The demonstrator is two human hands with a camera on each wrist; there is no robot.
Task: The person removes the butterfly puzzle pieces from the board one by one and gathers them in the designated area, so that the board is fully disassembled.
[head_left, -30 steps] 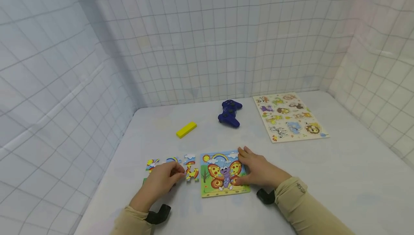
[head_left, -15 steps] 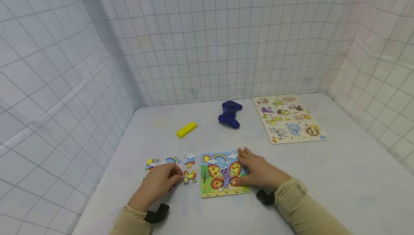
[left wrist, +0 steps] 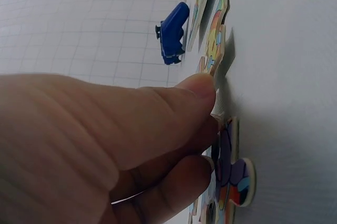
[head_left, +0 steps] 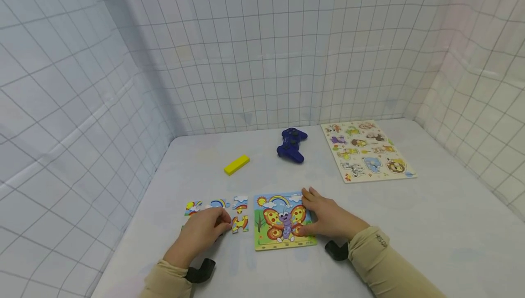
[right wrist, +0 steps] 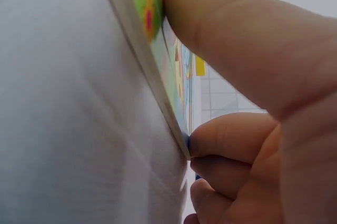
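Note:
My left hand pinches a yellow-and-red jigsaw puzzle piece between thumb and finger, just below a cloud piece. In the left wrist view the held piece casts a shadow on the white surface. A rainbow piece and a sun piece lie beyond that hand, which hides other pieces in part. A purple piece shows under its fingers. My right hand rests on the right side of the butterfly puzzle board, thumb on its face, fingertips at the far corner.
A yellow block lies behind the pieces. Further back is a blue game controller. An animal puzzle board lies at the back right. White walls with a grid enclose the white table on several sides.
My left hand has drawn the yellow-and-red piece slightly left, away from the butterfly board and under the cloud piece. It is nearly still over the last half second. The right hand stays put.

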